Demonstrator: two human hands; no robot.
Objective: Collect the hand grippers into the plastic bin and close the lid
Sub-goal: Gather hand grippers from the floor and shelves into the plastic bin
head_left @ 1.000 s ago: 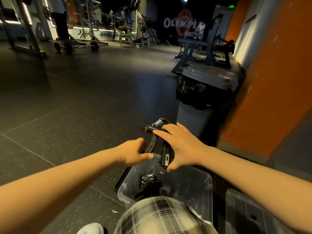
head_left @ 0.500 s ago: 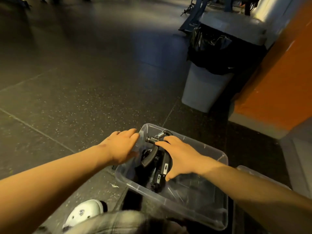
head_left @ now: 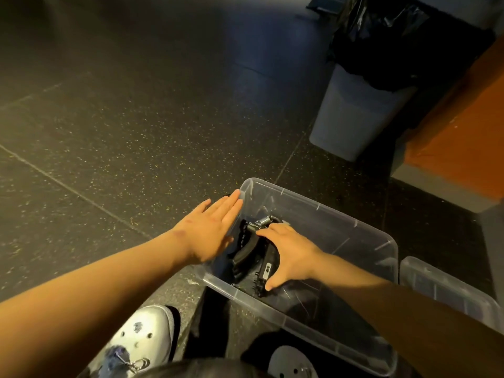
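A clear plastic bin (head_left: pixel 354 227) stands open on the dark floor in front of me. Inside its left part, my right hand (head_left: pixel 289 252) grips a black hand gripper (head_left: pixel 266 268) with a steel spring at its top, held low over other black hand grippers (head_left: pixel 242 255) lying in the bin. My left hand (head_left: pixel 210 230) is flat with straight fingers, over the bin's left rim, holding nothing. The bin's clear lid (head_left: pixel 447 290) lies on the floor at the right, beside the bin.
A grey trash can (head_left: pixel 351 115) with a black liner stands beyond the bin, against an orange wall (head_left: pixel 463 132). My white clogs (head_left: pixel 144 336) are at the bottom, close to the bin's near rim. Dark speckled floor spreads to the left.
My head tilted down. My right hand lowered the hand gripper from above the bin down into it. My left hand let go of it and flattened out over the left rim.
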